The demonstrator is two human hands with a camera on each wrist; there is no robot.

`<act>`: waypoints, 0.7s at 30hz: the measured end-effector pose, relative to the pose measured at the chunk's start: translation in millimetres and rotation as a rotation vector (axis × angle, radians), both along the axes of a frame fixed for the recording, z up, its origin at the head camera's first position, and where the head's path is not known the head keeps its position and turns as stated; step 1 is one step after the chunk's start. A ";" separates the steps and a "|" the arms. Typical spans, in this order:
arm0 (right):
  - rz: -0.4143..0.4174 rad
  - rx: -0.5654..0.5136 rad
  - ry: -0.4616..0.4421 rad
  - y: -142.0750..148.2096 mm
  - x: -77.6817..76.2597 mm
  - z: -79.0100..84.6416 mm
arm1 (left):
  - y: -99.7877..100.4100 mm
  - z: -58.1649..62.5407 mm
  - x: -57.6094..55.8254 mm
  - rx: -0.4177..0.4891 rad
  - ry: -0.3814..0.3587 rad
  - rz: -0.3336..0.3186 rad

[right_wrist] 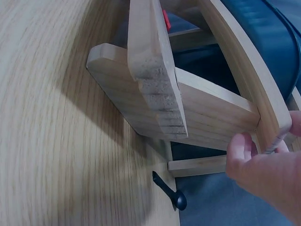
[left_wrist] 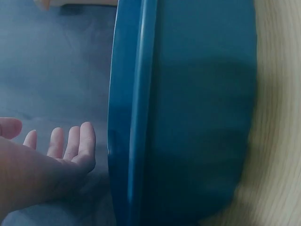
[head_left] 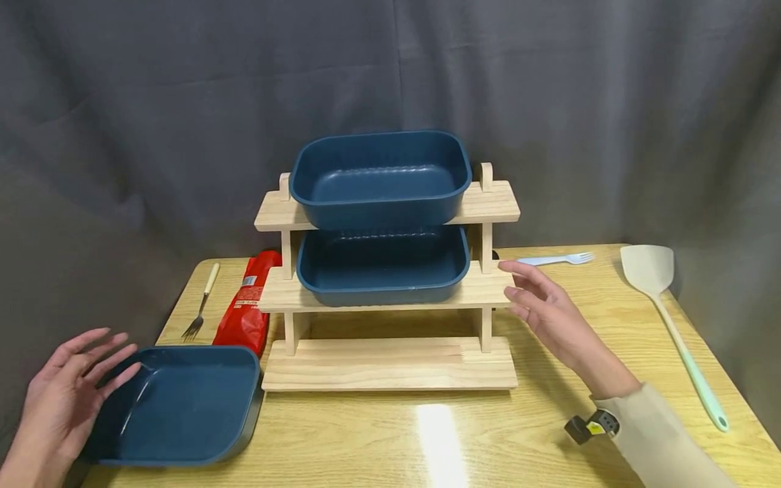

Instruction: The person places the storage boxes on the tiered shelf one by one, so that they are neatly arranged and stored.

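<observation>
A three-tier wooden shelf stand [head_left: 390, 376] stands mid-table. My right hand [head_left: 549, 315] holds the right end of its middle board, thumb at the front edge and index finger on top; the right wrist view shows the fingers round the board end [right_wrist: 268, 108]. One dark blue bin [head_left: 381, 179] sits on the top board, and a second blue bin [head_left: 384, 296] on the middle board. At the left, my left hand [head_left: 73, 390] hovers with spread fingers over the left side of a third blue bin [head_left: 183, 413], which is on the table; nothing is in its grasp.
Behind the left bin lie a red packet [head_left: 244, 312] and a fork with a cream handle [head_left: 204, 298]. A pale blue fork [head_left: 555, 259] and a spatula with a green handle [head_left: 665, 318] lie at the right. A small black spoon [right_wrist: 169, 190] is near the stand. Grey curtain [head_left: 390, 68] encloses the back.
</observation>
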State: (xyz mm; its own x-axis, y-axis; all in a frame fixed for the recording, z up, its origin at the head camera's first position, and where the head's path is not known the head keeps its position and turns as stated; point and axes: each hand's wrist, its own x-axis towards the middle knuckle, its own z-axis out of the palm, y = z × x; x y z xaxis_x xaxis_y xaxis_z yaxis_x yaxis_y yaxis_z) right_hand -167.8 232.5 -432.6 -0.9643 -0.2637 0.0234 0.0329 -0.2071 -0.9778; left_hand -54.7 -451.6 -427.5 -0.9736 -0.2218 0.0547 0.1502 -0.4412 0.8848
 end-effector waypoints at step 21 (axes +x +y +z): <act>0.023 -0.072 -0.012 1.1 -0.7 -1.9 | -41.4 -4.2 17.6 -0.662 -0.335 0.041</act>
State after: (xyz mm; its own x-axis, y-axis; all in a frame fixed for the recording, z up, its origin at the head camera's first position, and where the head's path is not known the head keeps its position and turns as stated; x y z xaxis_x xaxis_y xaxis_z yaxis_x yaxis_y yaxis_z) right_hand -168.6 233.6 -434.5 -0.9584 -0.2839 0.0311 0.0506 -0.2759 -0.9599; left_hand -37.0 -493.0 -431.8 -0.9534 -0.2815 -0.1085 -0.1691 0.2009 0.9649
